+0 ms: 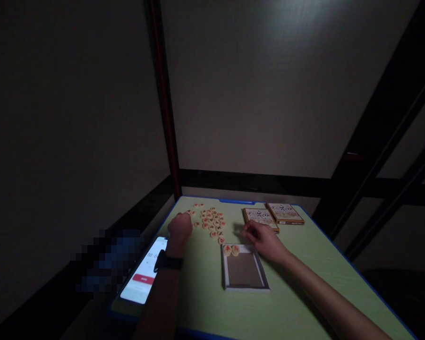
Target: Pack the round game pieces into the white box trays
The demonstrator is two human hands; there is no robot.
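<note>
Round wooden Chinese chess pieces (210, 219) with red and dark characters lie loosely spread on the green table (205, 283). At the left edge of that spread is my left hand (180, 227), its fingers curled closed and turned away, so anything in them is hidden. My right hand (264, 238) hovers by the upper right corner of a shallow open box (246, 271). Its thumb and fingertips are drawn together in a pinch, and whatever is between them is too small to make out. Two chess pieces (231, 250) sit side by side in the box's upper left corner.
Two flat printed boxes (285, 213) lie at the back right, one partly behind my right hand. A lit phone (145, 274) showing a timer rests at the left edge, beside my left wrist. Walls (248, 94) rise behind and left of the table.
</note>
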